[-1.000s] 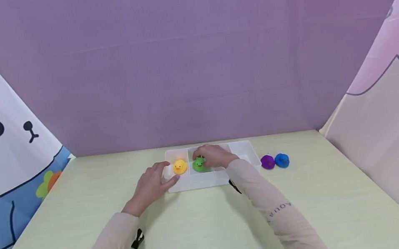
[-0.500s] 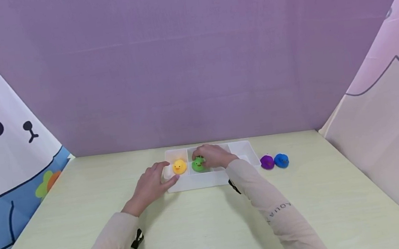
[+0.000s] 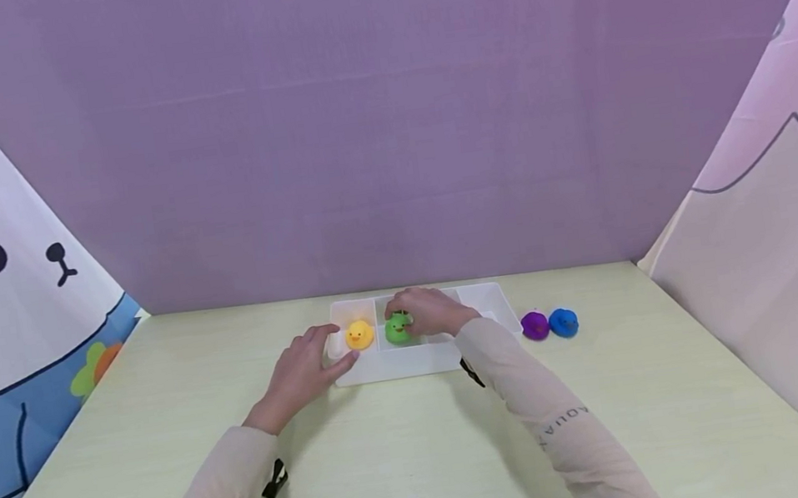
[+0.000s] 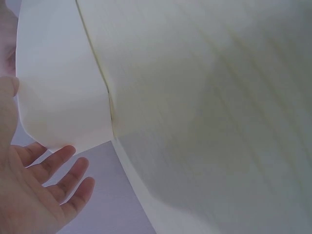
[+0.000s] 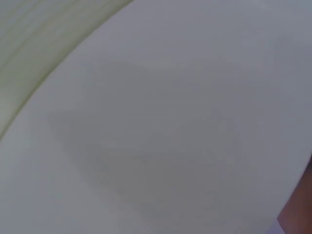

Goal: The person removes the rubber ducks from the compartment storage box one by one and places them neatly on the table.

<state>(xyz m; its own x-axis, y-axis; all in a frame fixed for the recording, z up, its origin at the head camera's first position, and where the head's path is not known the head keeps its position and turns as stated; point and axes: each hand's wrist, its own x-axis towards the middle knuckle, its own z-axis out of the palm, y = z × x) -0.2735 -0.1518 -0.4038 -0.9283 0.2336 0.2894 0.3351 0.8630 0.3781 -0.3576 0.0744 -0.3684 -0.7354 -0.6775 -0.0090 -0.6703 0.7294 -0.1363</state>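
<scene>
A white divided tray [image 3: 395, 365] lies at the far middle of the table. In its leftmost compartment sits a yellow rubber duck [image 3: 359, 335]. My left hand [image 3: 303, 373] touches the tray's left end with spread, relaxed fingers, thumb at the front rim and index finger at the left rim. The left wrist view also shows the left hand [image 4: 41, 187] beside the tray's corner. My right hand [image 3: 432, 312] reaches over the tray and pinches a green rubber duck [image 3: 395, 331] in the second compartment. The right wrist view holds mostly the tray's wall [image 5: 161, 107]; the duck is hidden there.
Just right of the tray, a purple rubber duck [image 3: 534, 325] and a blue rubber duck [image 3: 563, 322] sit side by side on the pale wooden table [image 3: 412, 466]. Behind the table hangs a purple cloth [image 3: 369, 135]; printed curtains flank both sides.
</scene>
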